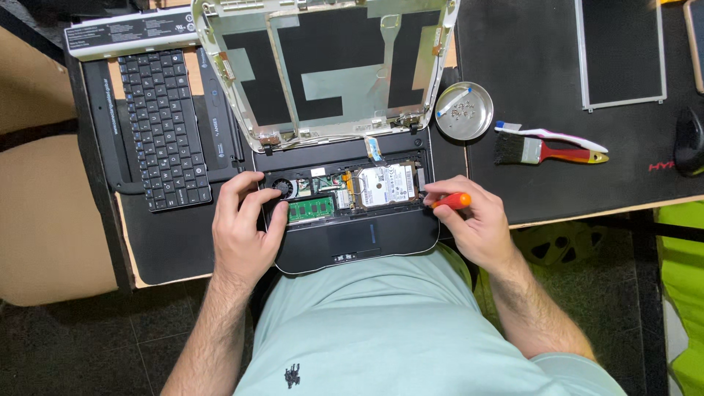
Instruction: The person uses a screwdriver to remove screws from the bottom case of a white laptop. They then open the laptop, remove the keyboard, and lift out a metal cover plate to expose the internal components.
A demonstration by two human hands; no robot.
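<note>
An opened small laptop [352,238] lies at the table's front edge with its keyboard removed, showing a green memory module [311,209], a silver hard drive [386,185] and a black fan [282,188]. Its lid shell [323,70] stands open without a screen. My left hand [246,231] rests on the left side of the base, fingertips by the fan and memory module, holding nothing. My right hand [473,220] grips an orange-handled screwdriver [452,200] at the base's right edge, its tip pointing toward the hard drive.
A detached black keyboard [160,128] lies at left with a long battery pack [130,33] above it. A round metal dish [463,110] holds screws. A toothbrush [550,136], a paintbrush [546,152] and a bare screen panel [622,51] lie on the black mat at right.
</note>
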